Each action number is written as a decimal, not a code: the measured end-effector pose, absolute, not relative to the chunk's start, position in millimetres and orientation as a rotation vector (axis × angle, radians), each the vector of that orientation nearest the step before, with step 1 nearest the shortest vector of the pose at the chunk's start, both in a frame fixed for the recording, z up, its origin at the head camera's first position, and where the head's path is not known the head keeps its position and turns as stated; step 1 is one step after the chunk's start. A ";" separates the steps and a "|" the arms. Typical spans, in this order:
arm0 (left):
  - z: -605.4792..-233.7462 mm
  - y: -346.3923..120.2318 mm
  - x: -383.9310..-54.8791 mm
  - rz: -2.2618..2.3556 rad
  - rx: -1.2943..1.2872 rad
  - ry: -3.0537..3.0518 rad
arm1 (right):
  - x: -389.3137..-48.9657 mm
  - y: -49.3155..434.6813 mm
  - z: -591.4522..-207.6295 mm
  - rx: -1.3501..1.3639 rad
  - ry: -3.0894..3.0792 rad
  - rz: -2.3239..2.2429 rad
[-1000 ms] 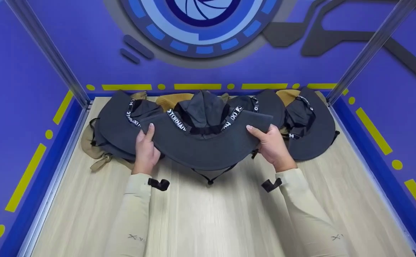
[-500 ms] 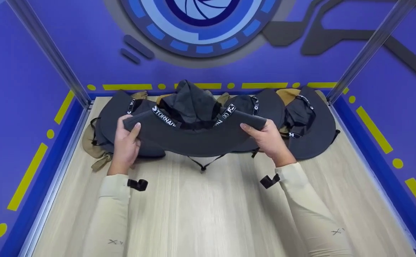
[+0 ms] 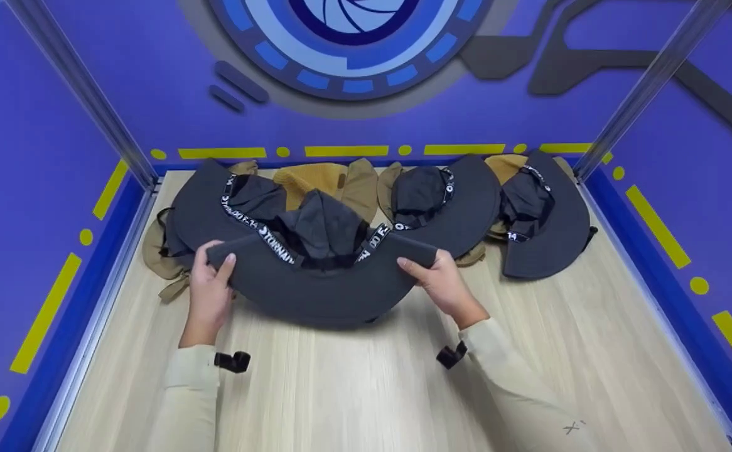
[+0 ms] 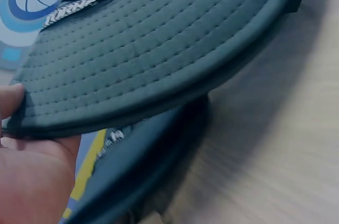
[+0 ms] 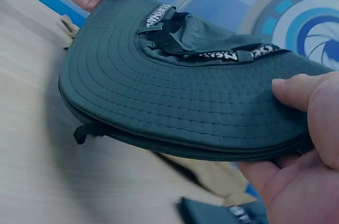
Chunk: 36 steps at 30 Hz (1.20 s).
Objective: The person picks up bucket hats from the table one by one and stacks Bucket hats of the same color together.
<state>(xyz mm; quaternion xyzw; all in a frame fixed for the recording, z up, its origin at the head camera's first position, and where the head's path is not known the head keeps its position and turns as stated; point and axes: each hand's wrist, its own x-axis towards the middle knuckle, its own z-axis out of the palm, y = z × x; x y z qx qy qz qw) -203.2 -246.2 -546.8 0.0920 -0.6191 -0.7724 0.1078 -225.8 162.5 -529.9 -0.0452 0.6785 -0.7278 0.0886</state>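
Note:
A dark grey wide-brimmed sun hat (image 3: 316, 295) is held above the table, its crown pointing away from me and its lettered inner band facing up. My left hand (image 3: 210, 289) pinches one end of the brim, thumb on top and fingers beneath. At the other end, my right hand (image 3: 444, 285) grips the brim the same way. Stitched rows cover the hat brim (image 4: 159, 49) in the left wrist view. From the right wrist, a second brim layer shows under the hat (image 5: 175, 113), with a short black strap (image 5: 87, 131) hanging at its edge.
Behind lie more hats on the wooden table (image 3: 341, 389): a grey one at left (image 3: 199, 204), another right of centre (image 3: 466, 198) and one at far right (image 3: 554, 232). Tan and mustard hats (image 3: 316, 179) show among them. Blue walls enclose the back and sides.
Both hands have carried the hat left, and over the last half second down towards me. Mustard and tan hats behind it are uncovered. The hanging cord no longer shows in the head view.

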 end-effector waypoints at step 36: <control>-591.7 -273.4 -160.4 -1.593 0.522 -2.729 | -192.6 137.8 -591.3 -0.001 2.709 -1.411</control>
